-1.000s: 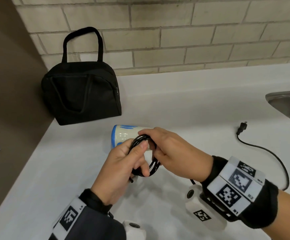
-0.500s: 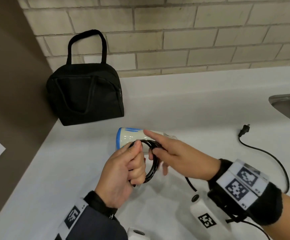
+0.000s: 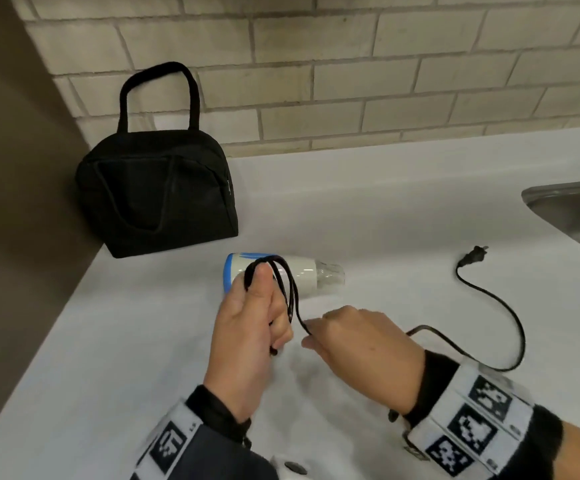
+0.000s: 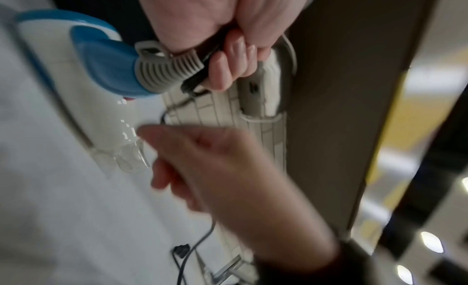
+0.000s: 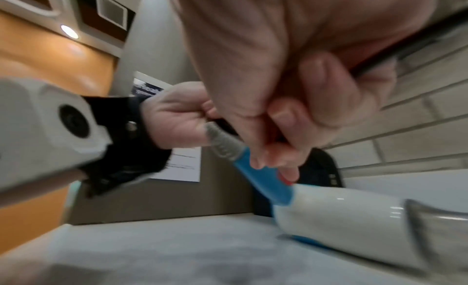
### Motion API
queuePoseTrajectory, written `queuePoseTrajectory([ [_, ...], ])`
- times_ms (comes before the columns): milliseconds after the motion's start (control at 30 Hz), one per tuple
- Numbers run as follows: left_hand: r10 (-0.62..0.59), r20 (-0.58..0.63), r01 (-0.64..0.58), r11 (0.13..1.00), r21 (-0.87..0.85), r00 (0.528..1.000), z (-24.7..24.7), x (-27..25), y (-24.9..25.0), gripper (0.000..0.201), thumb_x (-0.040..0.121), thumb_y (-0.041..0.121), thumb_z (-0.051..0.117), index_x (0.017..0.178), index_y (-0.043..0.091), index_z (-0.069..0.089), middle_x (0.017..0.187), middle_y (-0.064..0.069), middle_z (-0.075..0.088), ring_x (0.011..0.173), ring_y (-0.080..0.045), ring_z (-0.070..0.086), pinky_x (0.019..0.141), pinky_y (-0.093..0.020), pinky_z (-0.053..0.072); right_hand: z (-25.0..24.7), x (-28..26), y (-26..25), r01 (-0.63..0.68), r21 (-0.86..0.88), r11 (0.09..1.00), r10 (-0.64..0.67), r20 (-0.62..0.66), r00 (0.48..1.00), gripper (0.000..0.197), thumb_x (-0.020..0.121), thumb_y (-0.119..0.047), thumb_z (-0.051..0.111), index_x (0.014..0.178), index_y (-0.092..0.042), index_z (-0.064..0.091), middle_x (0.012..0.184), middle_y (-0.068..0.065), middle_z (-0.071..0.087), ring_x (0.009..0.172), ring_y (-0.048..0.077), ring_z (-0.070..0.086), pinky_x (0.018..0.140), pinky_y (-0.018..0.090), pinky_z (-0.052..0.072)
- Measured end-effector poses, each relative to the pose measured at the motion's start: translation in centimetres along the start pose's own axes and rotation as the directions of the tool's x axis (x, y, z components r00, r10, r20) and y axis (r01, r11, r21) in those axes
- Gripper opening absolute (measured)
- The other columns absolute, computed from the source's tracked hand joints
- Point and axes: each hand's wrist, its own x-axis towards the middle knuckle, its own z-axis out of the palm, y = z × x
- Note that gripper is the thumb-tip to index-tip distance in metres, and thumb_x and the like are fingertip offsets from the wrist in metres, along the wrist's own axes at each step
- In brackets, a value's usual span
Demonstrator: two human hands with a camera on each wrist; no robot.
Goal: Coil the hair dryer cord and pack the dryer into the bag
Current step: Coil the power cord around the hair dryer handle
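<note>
Right now, seen from my head, my left hand (image 3: 247,327) is closed around a few black loops of the cord (image 3: 482,292), thumb on top, so the turns already made cannot spring apart. My right hand (image 3: 361,337) sits just beside it, fingers curled on the free run of cord where it leaves the loops; I judge that I am drawing slack for another turn. Past that hand, the cord trails in a wide curve over the white counter (image 3: 143,358) to the plug (image 3: 472,258), which lies near the sink (image 3: 572,206), so much of it is not yet coiled. Just behind my left hand lies the hair dryer (image 3: 299,277), on its side, its clear nozzle pointing right. At the back left corner, against the brick wall, stands the black bag (image 3: 157,195), upright, and from here it looks zipped shut, well apart from the dryer.

From my left wrist, my fingers (image 4: 228,65) are wrapped on the cord right at the grey ribbed collar where it leaves the blue handle (image 4: 106,69); holding there keeps the loops anchored close to the dryer. My other hand is blurred below.

From my right wrist, thumb and fingers (image 5: 326,93) pinch the black cord, which runs up and away to the right. Below rests the dryer's white barrel, on the counter.
</note>
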Motion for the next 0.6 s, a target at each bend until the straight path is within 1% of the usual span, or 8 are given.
queuePoseTrajectory([
  [100, 0.095, 0.003, -0.094, 0.983, 0.154, 0.995, 0.4, -0.3, -0.8, 0.037, 0.079, 0.046, 0.054, 0.07, 0.014, 0.038, 0.041, 0.007, 0.037, 0.036, -0.003, 0.027, 0.045, -0.019, 0.033, -0.4, -0.2, -1.9, 0.089, 0.09, 0.992, -0.094, 0.044, 0.995, 0.022, 0.093, -0.015, 0.037, 0.104, -0.004, 0.052, 0.104, 0.016, 0.057, 0.09, 0.036, 0.056, 0.063, 0.038, 0.035],
  [167, 0.175, 0.035, -0.177, 0.948, 0.263, 0.984, 0.0, -0.3, -1.4, 0.032, 0.076, 0.052, 0.052, 0.075, 0.021, 0.043, 0.048, 0.011, 0.044, 0.041, -0.004, 0.035, 0.056, -0.02, 0.041, -1.2, -0.9, -2.1, 0.122, 0.166, 0.978, -0.131, 0.043, 0.99, 0.018, 0.09, -0.01, 0.039, 0.099, -0.005, 0.052, 0.101, 0.014, 0.055, 0.089, 0.034, 0.054, 0.07, 0.04, 0.043],
  [267, 0.211, 0.116, -0.238, 0.91, 0.338, 0.971, -0.5, -0.2, -2.1, 0.037, 0.069, 0.056, 0.043, 0.082, 0.021, 0.045, 0.056, 0.019, 0.05, 0.048, -0.001, 0.043, 0.053, -0.013, 0.037, -2.3, -1.8, -2.3, 0.164, 0.21, 0.964, -0.17, 0.013, 0.985, 0.02, 0.093, -0.019, 0.038, 0.099, -0.009, 0.054, 0.105, 0.009, 0.057, 0.091, 0.032, 0.055, 0.074, 0.043, 0.046],
  [367, 0.205, 0.201, -0.267, 0.894, 0.359, 0.958, -0.3, -0.4, -2.1, 0.032, 0.075, 0.051, 0.043, 0.074, 0.02, 0.039, 0.056, 0.016, 0.05, 0.049, -0.002, 0.041, 0.05, -0.012, 0.035, -2.8, -2.1, -1.9, 0.159, 0.154, 0.975, -0.152, -0.058, 0.987, 0.025, 0.095, -0.031, 0.035, 0.105, -0.019, 0.054, 0.114, -0.001, 0.058, 0.096, 0.031, 0.057, 0.069, 0.038, 0.044],
  [433, 0.193, 0.214, -0.262, 0.891, 0.371, 0.958, -0.4, -0.4, -2.0, 0.034, 0.082, 0.045, 0.042, 0.076, 0.011, 0.038, 0.057, 0.013, 0.051, 0.048, -0.002, 0.042, 0.047, -0.011, 0.035, -2.7, -2.2, -1.5, 0.153, 0.149, 0.977, -0.139, -0.104, 0.985, 0.034, 0.093, -0.042, 0.027, 0.106, -0.027, 0.055, 0.114, -0.008, 0.059, 0.099, 0.026, 0.058, 0.069, 0.035, 0.044],
  [500, 0.198, 0.238, -0.283, 0.867, 0.41, 0.951, -0.7, -0.4, -1.9, 0.039, 0.083, 0.045, 0.039, 0.08, 0.006, 0.038, 0.062, 0.012, 0.053, 0.05, -0.001, 0.045, 0.048, -0.01, 0.038, -3.1, -2.4, -1.3, 0.121, 0.184, 0.975, -0.094, -0.147, 0.985, 0.052, 0.081, -0.057, 0.016, 0.098, -0.032, 0.058, 0.103, -0.013, 0.064, 0.09, 0.018, 0.061, 0.06, 0.03, 0.041],
  [567, 0.201, 0.26, -0.304, 0.837, 0.455, 0.944, -0.9, -0.5, -2.0, 0.042, 0.078, 0.052, 0.036, 0.084, 0.01, 0.041, 0.067, 0.014, 0.057, 0.055, 0.001, 0.05, 0.054, -0.01, 0.041, -3.3, -2.3, -1.3, 0.127, 0.201, 0.971, -0.084, -0.207, 0.975, 0.044, 0.073, -0.062, 0.026, 0.08, -0.036, 0.061, 0.075, -0.017, 0.066, 0.063, 0.006, 0.059, 0.043, 0.024, 0.034],
  [600, 0.193, 0.267, -0.301, 0.833, 0.465, 0.944, -1.1, -0.6, -2.2, 0.044, 0.076, 0.054, 0.034, 0.085, 0.011, 0.043, 0.067, 0.015, 0.058, 0.057, 0.001, 0.051, 0.056, -0.01, 0.041, -3.5, -2.2, -1.1, 0.119, 0.218, 0.969, -0.061, -0.254, 0.965, 0.039, 0.071, -0.064, 0.034, 0.073, -0.036, 0.061, 0.063, -0.017, 0.063, 0.055, 0.005, 0.053, 0.041, 0.021, 0.033],
])
